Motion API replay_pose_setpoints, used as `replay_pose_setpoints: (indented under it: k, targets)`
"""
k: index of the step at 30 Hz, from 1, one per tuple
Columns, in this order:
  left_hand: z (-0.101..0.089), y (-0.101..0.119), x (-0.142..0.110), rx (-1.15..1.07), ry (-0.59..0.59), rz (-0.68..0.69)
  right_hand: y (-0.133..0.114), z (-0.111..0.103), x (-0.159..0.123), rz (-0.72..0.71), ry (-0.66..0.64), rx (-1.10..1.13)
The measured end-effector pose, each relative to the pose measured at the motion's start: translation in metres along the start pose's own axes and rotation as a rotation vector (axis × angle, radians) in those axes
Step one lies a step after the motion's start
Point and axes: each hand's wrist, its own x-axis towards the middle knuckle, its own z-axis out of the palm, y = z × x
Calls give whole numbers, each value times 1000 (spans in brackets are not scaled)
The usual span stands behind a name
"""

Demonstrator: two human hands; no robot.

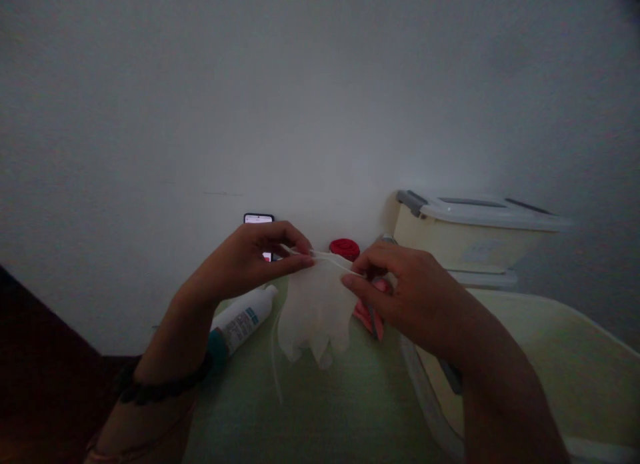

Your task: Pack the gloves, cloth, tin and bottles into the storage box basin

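Observation:
A thin, pale white piece with a wavy lower edge of several points (317, 311) hangs between my hands; it looks like cloth, but its exact kind is hard to tell. Along its top runs a white cord (330, 256), and a loose end dangles at its left side. My left hand (265, 254) pinches the cord near the top edge, thumb against fingers. A short way to the right, my right hand (387, 277) also pinches the cord, its curled fingers partly hiding what lies between them.
On the green tabletop (310, 417) a white bottle (247, 321) lies tilted at left. Behind my left hand stands a lit phone (259, 219). A red roll (344, 249) and a pink-red item (370, 317) are beyond my right hand. Lidded bins (470, 241) and an open tub (550, 304) occupy the right.

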Motion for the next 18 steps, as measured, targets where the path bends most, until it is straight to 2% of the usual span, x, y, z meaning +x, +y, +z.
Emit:
replay_pose_setpoints:
  k: [12, 18]
  targets:
    - [2, 1, 1, 66, -4, 14, 3, 0, 2, -50, 5, 37]
    - [2, 1, 1, 48, -22, -1, 2, 0, 1, 9, 14, 110]
